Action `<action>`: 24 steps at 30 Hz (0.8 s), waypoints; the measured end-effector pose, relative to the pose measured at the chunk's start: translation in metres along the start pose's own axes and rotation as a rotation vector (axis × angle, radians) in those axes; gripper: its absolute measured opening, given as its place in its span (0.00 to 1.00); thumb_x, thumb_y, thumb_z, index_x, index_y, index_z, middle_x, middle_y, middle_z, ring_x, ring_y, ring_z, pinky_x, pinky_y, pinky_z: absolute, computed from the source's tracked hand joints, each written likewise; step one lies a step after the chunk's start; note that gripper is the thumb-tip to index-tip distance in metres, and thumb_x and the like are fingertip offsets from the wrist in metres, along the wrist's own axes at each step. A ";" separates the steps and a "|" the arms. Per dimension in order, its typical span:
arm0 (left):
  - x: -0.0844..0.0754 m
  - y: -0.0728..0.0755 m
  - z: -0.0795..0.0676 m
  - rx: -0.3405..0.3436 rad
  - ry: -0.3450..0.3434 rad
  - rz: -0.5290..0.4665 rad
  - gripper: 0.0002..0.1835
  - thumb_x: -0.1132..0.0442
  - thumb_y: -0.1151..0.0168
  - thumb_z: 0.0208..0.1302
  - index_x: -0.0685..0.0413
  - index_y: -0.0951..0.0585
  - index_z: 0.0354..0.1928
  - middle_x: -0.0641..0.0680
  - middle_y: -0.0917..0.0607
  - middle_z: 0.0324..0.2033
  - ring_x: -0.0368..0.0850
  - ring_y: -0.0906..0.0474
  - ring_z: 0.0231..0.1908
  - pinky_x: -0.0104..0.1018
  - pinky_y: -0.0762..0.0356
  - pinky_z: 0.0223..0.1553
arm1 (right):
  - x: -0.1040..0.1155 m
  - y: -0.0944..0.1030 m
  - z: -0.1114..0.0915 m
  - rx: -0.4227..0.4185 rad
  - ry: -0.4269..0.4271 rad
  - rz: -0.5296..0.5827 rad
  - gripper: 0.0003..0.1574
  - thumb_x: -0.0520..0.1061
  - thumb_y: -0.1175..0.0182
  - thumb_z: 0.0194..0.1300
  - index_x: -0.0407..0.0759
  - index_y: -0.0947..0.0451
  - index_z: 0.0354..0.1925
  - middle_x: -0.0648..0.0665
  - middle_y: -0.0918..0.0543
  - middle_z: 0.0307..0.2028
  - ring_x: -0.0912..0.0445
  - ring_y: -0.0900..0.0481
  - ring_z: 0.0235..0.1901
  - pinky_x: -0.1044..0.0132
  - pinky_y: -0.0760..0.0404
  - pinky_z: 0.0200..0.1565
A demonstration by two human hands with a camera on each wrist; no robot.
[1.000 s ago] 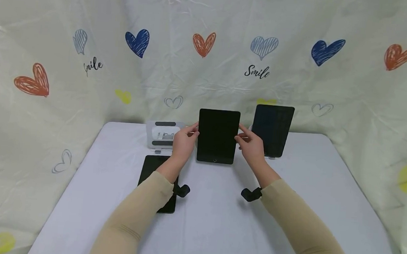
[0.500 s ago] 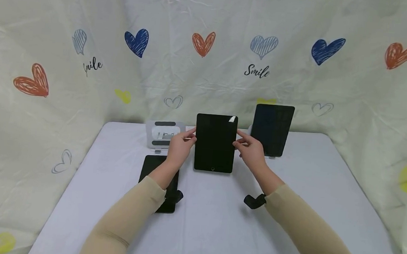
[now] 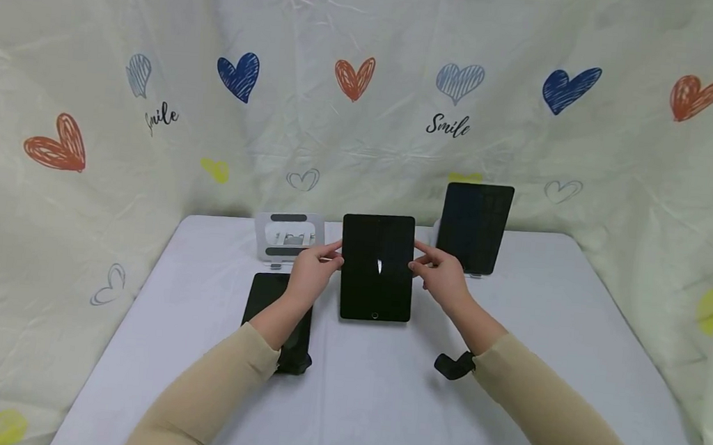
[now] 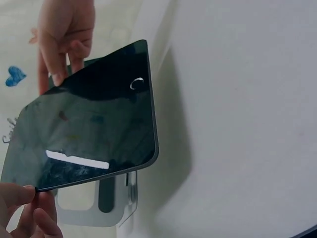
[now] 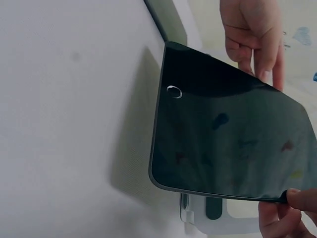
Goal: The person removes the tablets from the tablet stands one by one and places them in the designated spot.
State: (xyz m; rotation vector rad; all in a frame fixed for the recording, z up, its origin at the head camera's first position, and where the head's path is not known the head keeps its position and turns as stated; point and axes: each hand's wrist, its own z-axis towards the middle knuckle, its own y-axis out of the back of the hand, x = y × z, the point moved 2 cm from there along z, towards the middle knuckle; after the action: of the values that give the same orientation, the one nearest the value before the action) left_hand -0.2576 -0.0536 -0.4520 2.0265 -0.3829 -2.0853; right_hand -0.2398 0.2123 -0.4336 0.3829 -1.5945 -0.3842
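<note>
A black tablet (image 3: 377, 267) with a round home button at its lower end is held up at the middle of the table, screen towards me. My left hand (image 3: 313, 270) pinches its left edge between thumb and fingers; my right hand (image 3: 443, 277) pinches the right edge. In the left wrist view, the tablet (image 4: 99, 124) leans above the white cloth and casts a shadow on it. A pale stand (image 5: 233, 223) with a dark pad shows past the tablet's edge in the right wrist view. The held tablet mostly hides that stand.
A white stand (image 3: 267, 233) with dark pads stands at the back left. Before it another black tablet (image 3: 266, 292) lies flat, partly under my left forearm. At the back right a third tablet (image 3: 474, 228) leans upright. A patterned curtain (image 3: 388, 141) hangs behind the table.
Both hands have brought the held tablet down and towards me from the back of the table. It looks larger now, and a light reflection has shifted across its screen. The other tablets stayed put.
</note>
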 end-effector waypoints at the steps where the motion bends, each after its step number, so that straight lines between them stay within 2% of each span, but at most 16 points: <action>1: 0.001 -0.001 -0.002 0.005 0.007 -0.001 0.20 0.62 0.36 0.68 0.44 0.18 0.61 0.50 0.14 0.40 0.43 0.16 0.40 0.35 0.24 0.35 | -0.001 0.000 -0.001 0.010 -0.012 -0.001 0.34 0.44 0.40 0.70 0.51 0.33 0.72 0.41 0.17 0.46 0.51 0.25 0.26 0.64 0.26 0.28; 7: 0.012 -0.005 -0.014 0.040 0.050 -0.014 0.20 0.63 0.36 0.67 0.48 0.18 0.61 0.50 0.14 0.37 0.50 0.15 0.40 0.33 0.26 0.31 | -0.006 -0.002 -0.011 0.069 -0.071 -0.013 0.34 0.43 0.41 0.71 0.51 0.34 0.72 0.41 0.17 0.45 0.39 0.21 0.36 0.62 0.27 0.29; 10: 0.019 -0.007 -0.020 0.056 0.078 -0.011 0.20 0.63 0.37 0.68 0.49 0.19 0.61 0.50 0.14 0.36 0.51 0.16 0.40 0.32 0.26 0.31 | -0.009 -0.004 -0.016 0.093 -0.094 0.002 0.34 0.42 0.41 0.70 0.49 0.34 0.72 0.40 0.17 0.45 0.36 0.20 0.41 0.62 0.27 0.29; 17: 0.029 -0.011 -0.028 0.075 0.136 -0.017 0.20 0.64 0.36 0.67 0.51 0.18 0.60 0.50 0.14 0.34 0.41 0.17 0.34 0.33 0.23 0.34 | -0.017 -0.009 -0.022 0.134 -0.128 0.006 0.34 0.41 0.41 0.70 0.45 0.33 0.72 0.40 0.17 0.43 0.40 0.18 0.42 0.61 0.25 0.31; 24: 0.030 -0.012 -0.036 0.119 0.157 0.027 0.20 0.65 0.37 0.67 0.54 0.18 0.60 0.50 0.14 0.33 0.41 0.16 0.33 0.35 0.22 0.33 | -0.028 -0.012 -0.026 0.157 -0.160 -0.017 0.34 0.40 0.41 0.69 0.42 0.33 0.71 0.40 0.16 0.40 0.47 0.17 0.37 0.58 0.24 0.31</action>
State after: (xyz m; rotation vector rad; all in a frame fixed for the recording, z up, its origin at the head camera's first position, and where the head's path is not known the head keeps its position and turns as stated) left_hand -0.2218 -0.0534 -0.4856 2.2207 -0.5152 -1.9138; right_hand -0.2125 0.2141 -0.4628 0.4966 -1.7849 -0.3094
